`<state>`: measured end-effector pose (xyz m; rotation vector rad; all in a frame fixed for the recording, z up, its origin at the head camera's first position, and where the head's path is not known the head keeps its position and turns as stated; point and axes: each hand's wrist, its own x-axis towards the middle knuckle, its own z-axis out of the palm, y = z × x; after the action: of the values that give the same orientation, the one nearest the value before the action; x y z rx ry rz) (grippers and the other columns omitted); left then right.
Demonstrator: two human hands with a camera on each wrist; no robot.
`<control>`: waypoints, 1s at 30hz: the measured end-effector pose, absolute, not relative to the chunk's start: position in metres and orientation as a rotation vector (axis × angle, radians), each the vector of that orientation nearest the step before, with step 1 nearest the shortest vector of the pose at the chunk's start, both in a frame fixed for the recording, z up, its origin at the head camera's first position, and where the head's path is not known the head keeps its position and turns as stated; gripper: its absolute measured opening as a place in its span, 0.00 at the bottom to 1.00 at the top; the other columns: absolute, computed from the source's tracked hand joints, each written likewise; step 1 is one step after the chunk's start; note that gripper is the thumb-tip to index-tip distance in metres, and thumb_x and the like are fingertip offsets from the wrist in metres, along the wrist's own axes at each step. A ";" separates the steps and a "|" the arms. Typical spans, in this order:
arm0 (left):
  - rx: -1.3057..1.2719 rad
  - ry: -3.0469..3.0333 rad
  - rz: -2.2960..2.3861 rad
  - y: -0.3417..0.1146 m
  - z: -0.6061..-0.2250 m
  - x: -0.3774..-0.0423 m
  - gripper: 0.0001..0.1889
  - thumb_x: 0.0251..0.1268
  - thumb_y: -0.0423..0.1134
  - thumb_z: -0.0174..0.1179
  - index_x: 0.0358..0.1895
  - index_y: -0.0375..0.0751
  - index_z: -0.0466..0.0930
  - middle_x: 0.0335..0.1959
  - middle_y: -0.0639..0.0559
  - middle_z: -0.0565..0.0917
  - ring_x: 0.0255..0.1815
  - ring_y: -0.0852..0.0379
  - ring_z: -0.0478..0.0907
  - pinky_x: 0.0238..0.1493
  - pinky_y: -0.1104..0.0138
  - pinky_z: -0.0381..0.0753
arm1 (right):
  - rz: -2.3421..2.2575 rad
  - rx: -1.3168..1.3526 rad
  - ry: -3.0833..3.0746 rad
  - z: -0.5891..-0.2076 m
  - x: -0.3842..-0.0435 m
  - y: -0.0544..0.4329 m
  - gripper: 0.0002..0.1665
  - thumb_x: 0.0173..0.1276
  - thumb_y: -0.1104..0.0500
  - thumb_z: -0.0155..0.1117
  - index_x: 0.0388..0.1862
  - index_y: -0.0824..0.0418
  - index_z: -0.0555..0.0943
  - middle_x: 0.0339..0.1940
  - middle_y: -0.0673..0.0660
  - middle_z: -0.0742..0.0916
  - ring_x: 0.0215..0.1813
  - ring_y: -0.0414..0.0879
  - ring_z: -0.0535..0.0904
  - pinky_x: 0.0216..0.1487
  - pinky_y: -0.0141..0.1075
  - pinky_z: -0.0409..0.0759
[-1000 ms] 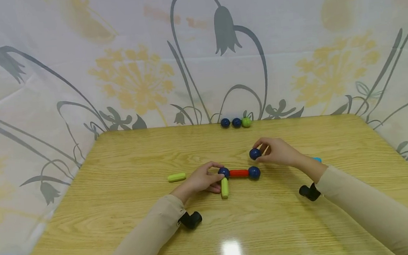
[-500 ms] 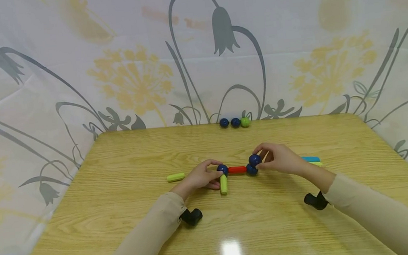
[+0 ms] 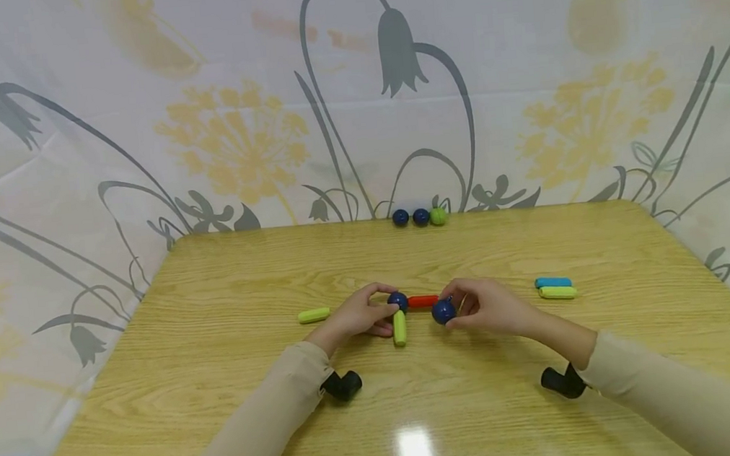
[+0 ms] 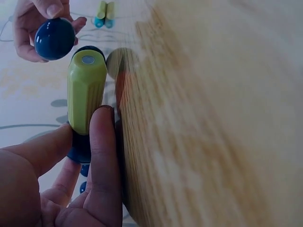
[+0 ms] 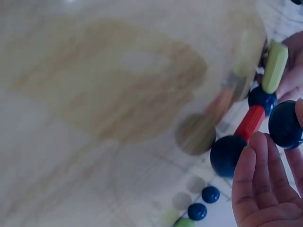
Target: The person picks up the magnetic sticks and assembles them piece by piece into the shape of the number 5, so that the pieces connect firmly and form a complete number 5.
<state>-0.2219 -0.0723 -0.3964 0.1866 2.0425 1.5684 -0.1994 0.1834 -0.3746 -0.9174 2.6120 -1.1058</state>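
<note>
My left hand (image 3: 361,315) pinches a dark blue ball (image 3: 398,300). A yellow-green stick (image 3: 400,329) reaches from that ball toward me, its free end showing a small silver disc in the left wrist view. To the right of the ball runs a red stick (image 3: 422,301), with another dark blue ball (image 5: 227,156) at its far end, mostly hidden in the head view. My right hand (image 3: 491,307) holds a loose dark blue ball (image 3: 443,312) between thumb and fingers, just in front of that end ball. Whether the two balls touch is unclear.
At the table's back edge sit two dark blue balls (image 3: 420,216) and a green ball (image 3: 438,216). A blue stick (image 3: 553,282) and a yellow-green stick (image 3: 557,292) lie to the right. Another yellow-green stick (image 3: 314,316) lies left of my left hand.
My right hand has brought its ball from behind the red stick's right end, over the end ball, to the near side. The left hand keeps its hold, almost still.
</note>
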 end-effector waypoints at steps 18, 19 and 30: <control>0.190 2.058 1.561 -0.072 -0.396 -0.221 0.19 0.70 0.36 0.53 0.62 0.42 0.66 0.35 0.43 0.82 0.26 0.55 0.79 0.32 0.63 0.83 | -1.077 -1.074 2.356 -0.382 -0.180 0.144 0.19 0.55 0.60 0.72 0.46 0.56 0.78 0.34 0.47 0.82 0.31 0.38 0.78 0.33 0.32 0.79; 0.190 2.057 1.561 -0.072 -0.396 -0.221 0.19 0.70 0.36 0.53 0.62 0.42 0.67 0.34 0.43 0.82 0.26 0.54 0.80 0.32 0.63 0.83 | -1.074 -1.082 2.349 -0.382 -0.180 0.142 0.19 0.55 0.60 0.72 0.46 0.56 0.78 0.33 0.48 0.82 0.31 0.38 0.78 0.33 0.32 0.79; 0.181 2.047 1.569 -0.072 -0.396 -0.221 0.19 0.70 0.36 0.53 0.62 0.43 0.67 0.34 0.43 0.82 0.25 0.55 0.79 0.32 0.63 0.83 | -1.032 -1.126 2.349 -0.386 -0.181 0.134 0.20 0.55 0.61 0.72 0.46 0.57 0.78 0.34 0.47 0.83 0.32 0.37 0.78 0.34 0.31 0.79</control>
<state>-0.2211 -0.0719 -0.3958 0.1815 2.0472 1.5687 -0.1808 0.1336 -0.3862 -1.1257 2.3494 -1.0315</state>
